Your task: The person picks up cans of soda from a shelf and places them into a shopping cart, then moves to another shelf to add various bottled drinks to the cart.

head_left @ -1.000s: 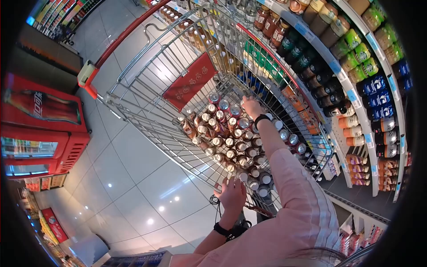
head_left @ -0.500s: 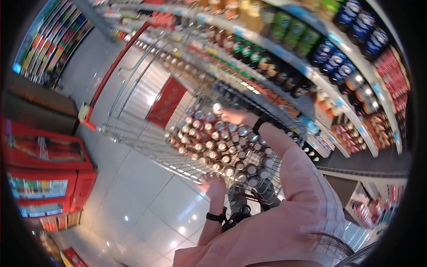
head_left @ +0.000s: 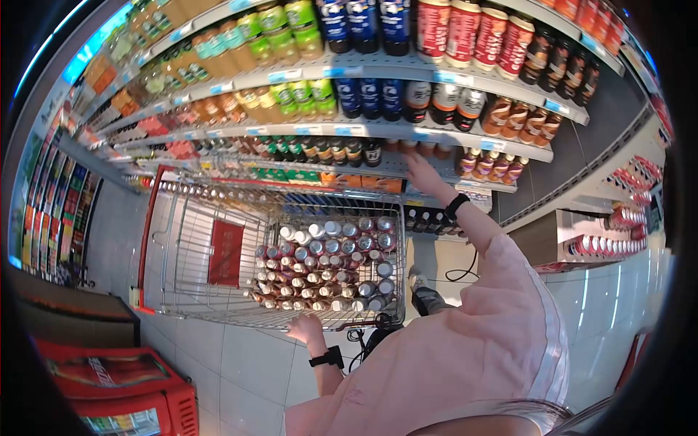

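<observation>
My right hand reaches into a lower shelf, its fingers stretched toward a row of brown-topped bottles. Whether the fingertips touch a bottle is not clear. My left hand is at the near side of a metal shopping cart, fingers apart against or just beside its wire rim. Many upright bottles with white and silvery caps stand packed together in the cart. Black bands circle both wrists.
Drink shelves rise beyond the cart. The cart's red handle is at left. A red drinks cooler stands at lower left, and a low display of red-and-white packs at right. A dark cable lies on the floor.
My right hand has moved from a white-capped bottle in the cart to the shelf. The view has turned toward the shelves. My left hand remains by the cart's near side.
</observation>
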A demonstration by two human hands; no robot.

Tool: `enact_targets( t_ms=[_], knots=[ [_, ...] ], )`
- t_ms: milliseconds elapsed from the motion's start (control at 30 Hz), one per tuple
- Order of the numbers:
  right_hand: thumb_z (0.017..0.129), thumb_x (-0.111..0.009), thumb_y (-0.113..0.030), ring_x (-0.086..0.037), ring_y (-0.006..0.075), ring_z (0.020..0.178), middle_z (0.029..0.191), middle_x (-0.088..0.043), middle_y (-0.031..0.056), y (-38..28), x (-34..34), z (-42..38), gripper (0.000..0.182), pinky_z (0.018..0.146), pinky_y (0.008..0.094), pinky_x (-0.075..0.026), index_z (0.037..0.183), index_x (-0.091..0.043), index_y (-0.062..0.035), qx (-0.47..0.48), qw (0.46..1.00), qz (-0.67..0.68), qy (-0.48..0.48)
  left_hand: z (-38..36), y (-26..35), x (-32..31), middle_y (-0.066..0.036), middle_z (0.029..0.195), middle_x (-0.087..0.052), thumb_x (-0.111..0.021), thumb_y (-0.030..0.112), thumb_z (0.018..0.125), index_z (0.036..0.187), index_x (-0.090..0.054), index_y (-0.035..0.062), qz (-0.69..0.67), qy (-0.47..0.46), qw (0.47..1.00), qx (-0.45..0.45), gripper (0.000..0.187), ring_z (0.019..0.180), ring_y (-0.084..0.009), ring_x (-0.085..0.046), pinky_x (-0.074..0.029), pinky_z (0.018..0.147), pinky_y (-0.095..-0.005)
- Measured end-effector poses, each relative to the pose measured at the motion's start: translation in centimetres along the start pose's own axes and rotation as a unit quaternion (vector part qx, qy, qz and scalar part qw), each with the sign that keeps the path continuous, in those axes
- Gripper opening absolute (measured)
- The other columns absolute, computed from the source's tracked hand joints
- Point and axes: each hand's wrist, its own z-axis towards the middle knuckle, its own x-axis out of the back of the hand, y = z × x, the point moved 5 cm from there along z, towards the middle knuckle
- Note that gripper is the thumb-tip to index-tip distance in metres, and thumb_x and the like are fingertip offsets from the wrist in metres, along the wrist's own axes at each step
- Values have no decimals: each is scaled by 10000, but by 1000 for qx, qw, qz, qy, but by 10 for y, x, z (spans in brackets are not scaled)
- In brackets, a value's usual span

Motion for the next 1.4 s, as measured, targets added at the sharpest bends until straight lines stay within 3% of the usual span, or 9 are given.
enact_targets(
  t_ms=[100, 200, 367, 500, 600, 967, 1167, 1267, 1400],
  knots=[
    [797, -519, -106, -421, 435, 1130, 1215, -436, 284, 56, 28, -12, 467, 941, 451, -384, 1232, -395, 12, -125, 986, 38, 98, 0, 0, 0, -65, 978, -637, -540, 366, 759, 881, -684, 112, 16, 6, 1000, 7, 316, 1022, -255, -516, -400, 780, -443],
    [796, -505, -103, -432, 466, 1091, 1214, -416, 317, 98, 33, -9, 470, 936, 470, -377, 1230, -379, 27, -187, 979, 33, 79, 3, 0, -3, -70, 983, -648, -551, 347, 761, 880, -694, 121, 16, 7, 1000, 20, 293, 1056, -261, -507, -411, 780, -443],
    [800, -533, -174, -477, 421, 1062, 1151, -510, 255, 154, 11, 3, 385, 926, 472, -382, 1142, -497, -1, -149, 975, -64, 154, -1, 3, 4, -77, 968, -659, -530, 300, 766, 870, -698, 126, 3, 8, 999, 36, 263, 1099, -264, -491, -411, 787, -448],
    [825, -509, -245, -503, 380, 1055, 1080, -579, 196, 180, 6, 22, 311, 925, 449, -386, 1051, -578, -43, -174, 958, -103, 203, -1, 2, 3, -67, 871, -668, -575, 293, 723, 798, -695, 133, 33, 52, 997, 44, 214, 971, -248, -552, -436, 721, -413],
    [835, -485, -217, -517, 361, 1057, 1073, -582, 194, 187, 7, 28, 286, 936, 453, -372, 1053, -580, -59, -214, 945, -35, 245, 2, 3, 1, -70, 842, -669, -576, 280, 714, 787, -691, 132, 16, 45, 997, 56, 201, 971, -243, -550, -438, 716, -412],
    [831, -485, -199, -521, 353, 1057, 1061, -583, 197, 208, -6, 42, 276, 906, 453, -401, 1055, -576, -65, -210, 947, -116, 211, -1, 1, -1, 8, 811, -672, -611, 265, 685, 736, -685, 189, 3, 62, 996, 70, 118, 979, -222, -538, -436, 696, -399],
    [830, -485, -189, -524, 348, 1058, 1054, -584, 199, 209, -13, 42, 271, 890, 453, -417, 1056, -574, -69, -194, 951, -154, 186, 0, -2, -3, -12, 835, -675, -609, 249, 693, 746, -692, 177, -14, 20, 998, 65, 122, 1018, -227, -522, -423, 715, -402],
    [829, -485, -183, -525, 346, 1058, 1051, -584, 200, 205, -15, 37, 269, 882, 454, -425, 1057, -573, -71, -176, 953, -186, 161, -1, -1, -1, -74, 812, -667, -590, 196, 699, 713, -689, 145, -19, 87, 995, 49, 111, 922, -244, -563, -460, 730, -393],
    [828, -486, -177, -526, 342, 1058, 1047, -585, 201, 203, -15, 27, 267, 871, 454, -436, 1058, -572, -73, -127, 947, -254, 147, 4, -1, -6, -41, 831, -676, -601, 227, 693, 720, -692, 160, -12, 59, 995, 82, 116, 990, -234, -539, -422, 722, -398]
  ],
)
